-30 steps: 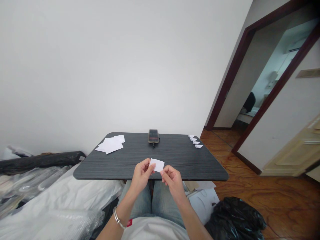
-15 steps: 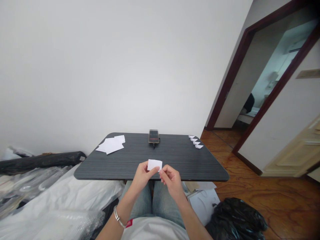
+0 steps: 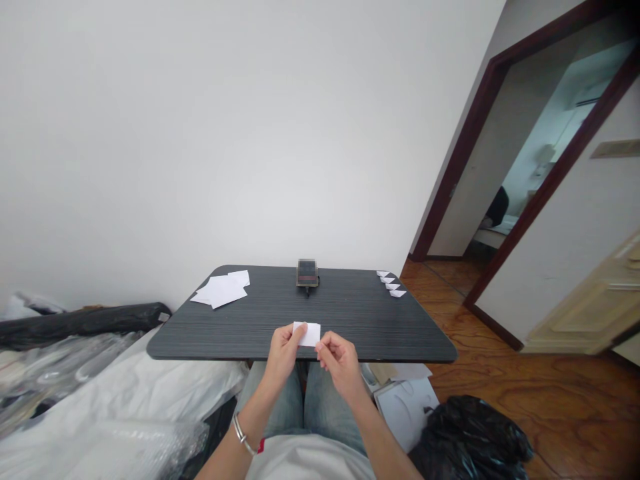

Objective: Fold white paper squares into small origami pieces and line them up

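A small white piece of paper (image 3: 311, 335), folded into a rectangle, is held up over the near edge of the dark table (image 3: 270, 307). My left hand (image 3: 284, 348) grips its left side, the thumb lying across the front. At the lower right corner, my right hand (image 3: 337, 355) pinches the paper between thumb and fingertips. On the table's left lie several loose white sheets (image 3: 223, 291), overlapping. Several small folded white paper pieces (image 3: 392, 287) form a row along the right edge.
A small dark-screened device (image 3: 307, 273) stands at the table's back middle. Plastic-wrapped bundles (image 3: 100, 400) lie on the left. A black plastic bag (image 3: 473, 437) and a pale paper bag (image 3: 407, 407) sit on the floor to the right. The white wall (image 3: 300, 133) rises behind the table.
The paper has come slightly lower and to the left. My left thumb has moved from its lower right part to its upper left; my right hand stays at the right corner.
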The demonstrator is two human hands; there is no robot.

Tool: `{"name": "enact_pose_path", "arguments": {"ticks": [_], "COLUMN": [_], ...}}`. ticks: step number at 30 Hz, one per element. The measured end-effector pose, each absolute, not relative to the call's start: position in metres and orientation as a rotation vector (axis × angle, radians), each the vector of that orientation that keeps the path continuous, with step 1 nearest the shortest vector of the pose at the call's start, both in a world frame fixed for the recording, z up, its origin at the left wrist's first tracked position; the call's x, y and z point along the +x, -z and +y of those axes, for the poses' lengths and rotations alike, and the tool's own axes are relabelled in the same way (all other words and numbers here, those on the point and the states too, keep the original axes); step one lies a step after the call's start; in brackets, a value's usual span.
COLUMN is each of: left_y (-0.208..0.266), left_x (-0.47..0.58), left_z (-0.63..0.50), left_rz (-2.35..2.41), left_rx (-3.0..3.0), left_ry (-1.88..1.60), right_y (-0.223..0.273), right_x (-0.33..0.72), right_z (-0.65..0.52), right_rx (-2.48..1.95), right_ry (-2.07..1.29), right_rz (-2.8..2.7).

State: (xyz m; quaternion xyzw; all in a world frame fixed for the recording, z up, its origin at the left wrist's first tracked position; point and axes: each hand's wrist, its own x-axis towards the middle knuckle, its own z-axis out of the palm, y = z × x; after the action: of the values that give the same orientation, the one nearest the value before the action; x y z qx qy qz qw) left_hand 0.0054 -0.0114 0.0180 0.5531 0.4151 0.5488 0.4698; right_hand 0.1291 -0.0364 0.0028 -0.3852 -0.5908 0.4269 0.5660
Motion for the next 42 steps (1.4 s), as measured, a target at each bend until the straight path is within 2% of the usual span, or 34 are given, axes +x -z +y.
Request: {"name": "enact_pose_path", "arguments": {"ticks": [12,25,34,39,42], "left_y": [-0.033,-0.027,-0.03,-0.03,-0.029], "left_x": [-0.005,-0.007,-0.01,-0.01,-0.008], "left_z": [-0.012,-0.01,-0.011,-0.011,-0.012], "left_rz": [0.94,0.91,0.913,0.881,0.818], "left_rx": [1.345,1.411,1.698,1.497,1.32], "left_ry": [-1.23,-1.262,-1.343,-1.514,-1.471], "right_y": [-0.001,0.002,-0.001,-0.002,-0.002], "right_x": [0.135,0.131,0.132,0.134,0.137], "right_z": [-0.033,-0.031,-0.035,-0.037,-0.038], "right_rx": [-0.894,-0.842,-0.813,-0.878,-0.93], "right_ry": [-1.13,-1.14,-1.029,-0.895,-0.714], "right_rz": [-1.275,-1.135,-1.075,-1.114,-1.22]}}
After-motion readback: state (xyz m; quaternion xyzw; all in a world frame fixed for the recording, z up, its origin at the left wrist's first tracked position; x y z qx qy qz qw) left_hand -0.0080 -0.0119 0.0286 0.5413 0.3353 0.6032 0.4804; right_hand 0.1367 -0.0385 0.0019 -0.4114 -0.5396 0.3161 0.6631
